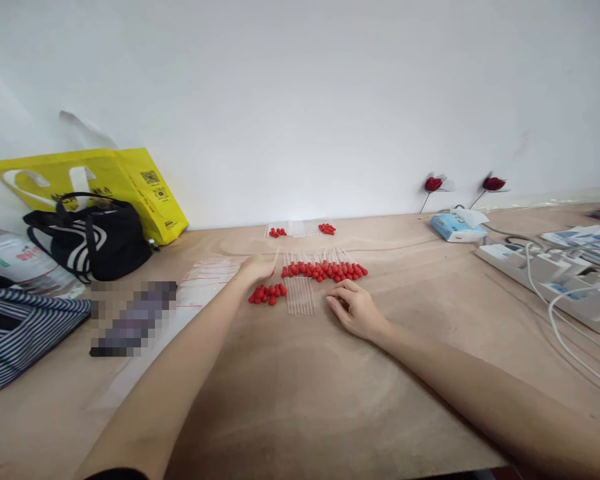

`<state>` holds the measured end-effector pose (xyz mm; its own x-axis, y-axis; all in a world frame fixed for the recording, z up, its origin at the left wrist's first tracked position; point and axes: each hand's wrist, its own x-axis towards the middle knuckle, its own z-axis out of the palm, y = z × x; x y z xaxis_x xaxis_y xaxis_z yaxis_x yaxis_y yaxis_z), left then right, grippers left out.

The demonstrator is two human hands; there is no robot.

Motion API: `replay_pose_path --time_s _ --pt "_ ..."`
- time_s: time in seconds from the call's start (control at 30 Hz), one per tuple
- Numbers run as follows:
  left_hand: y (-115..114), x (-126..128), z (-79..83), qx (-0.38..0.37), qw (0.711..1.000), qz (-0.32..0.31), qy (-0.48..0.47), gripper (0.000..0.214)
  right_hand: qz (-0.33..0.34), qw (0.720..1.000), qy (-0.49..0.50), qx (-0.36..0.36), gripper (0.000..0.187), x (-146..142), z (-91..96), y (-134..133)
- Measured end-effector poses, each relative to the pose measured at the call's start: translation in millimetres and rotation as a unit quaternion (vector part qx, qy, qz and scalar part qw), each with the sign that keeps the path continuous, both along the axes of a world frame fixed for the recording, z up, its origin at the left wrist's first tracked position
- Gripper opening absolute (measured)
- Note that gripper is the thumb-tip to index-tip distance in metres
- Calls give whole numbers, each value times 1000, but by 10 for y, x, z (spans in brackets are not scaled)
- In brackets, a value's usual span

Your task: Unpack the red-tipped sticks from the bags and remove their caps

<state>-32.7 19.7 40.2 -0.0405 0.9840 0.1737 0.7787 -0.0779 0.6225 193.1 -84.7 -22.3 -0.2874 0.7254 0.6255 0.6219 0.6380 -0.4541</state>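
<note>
On the wooden table [300,387] lies a row of clear thin tubes with red rubber bulbs [325,270], like droppers. A small heap of loose red bulbs [267,294] sits just left of a bundle of bare clear tubes [300,295]. My left hand [256,269] reaches to the left end of the row, fingers pinched on one thin tube. My right hand [355,310] rests on the table beside the bare tubes, fingers curled loosely and holding nothing that I can see.
Clear zip bags [207,283] lie left of my left hand. Two more small bags with red bulbs [300,230] sit by the wall. A black bag [93,240] and yellow bag [105,180] stand at left. Tissue pack [455,227] and power strips with cables [555,273] lie at right.
</note>
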Motion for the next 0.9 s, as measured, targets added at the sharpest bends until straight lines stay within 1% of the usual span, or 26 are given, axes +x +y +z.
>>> replay_pose_path --time_s 0.1,0.17,0.2,0.23,0.27,0.3,0.33,0.4,0.47,0.53,0.67,0.73,0.8,0.9 --pt "-236 -107 140 11 998 -10 54 20 -7 1000 1 13 13 113 -8 -61" --pt "-472 -139 162 38 996 -26 73 12 -20 999 5 34 13 179 -1 -99" --pt "-602 -138 145 52 994 -43 82 11 -29 998 7 47 14 206 7 -116" --pt "-730 -127 109 83 987 -90 103 14 -38 997 10 62 16 226 19 -131" --pt "-851 -107 60 113 976 -145 117 16 -45 996 12 77 20 238 33 -145" --pt "-959 -80 0 144 963 -185 136 16 -50 994 10 93 25 243 50 -160" --pt "-1048 -48 -66 182 949 -207 154 16 -49 993 1 106 30 240 68 -174" --pt "-1165 20 -200 246 918 -252 182 16 -26 991 -38 127 41 213 102 -205" --pt "-1206 76 -314 299 890 -280 198 18 2 986 -88 139 48 172 125 -235" --pt "-1200 104 -391 326 875 -291 209 21 1 983 -113 146 52 138 132 -255" --pt "-1168 81 -432 329 873 -280 226 24 -53 987 -76 130 55 142 110 -230" --pt "-1165 62 -425 336 870 -277 230 25 -64 988 -62 123 56 164 101 -199" --pt "-1165 60 -422 342 865 -282 234 25 -51 987 -76 130 55 165 102 -178" --pt "-1156 89 -442 349 856 -297 238 25 3 980 -132 150 40 95 112 -171"
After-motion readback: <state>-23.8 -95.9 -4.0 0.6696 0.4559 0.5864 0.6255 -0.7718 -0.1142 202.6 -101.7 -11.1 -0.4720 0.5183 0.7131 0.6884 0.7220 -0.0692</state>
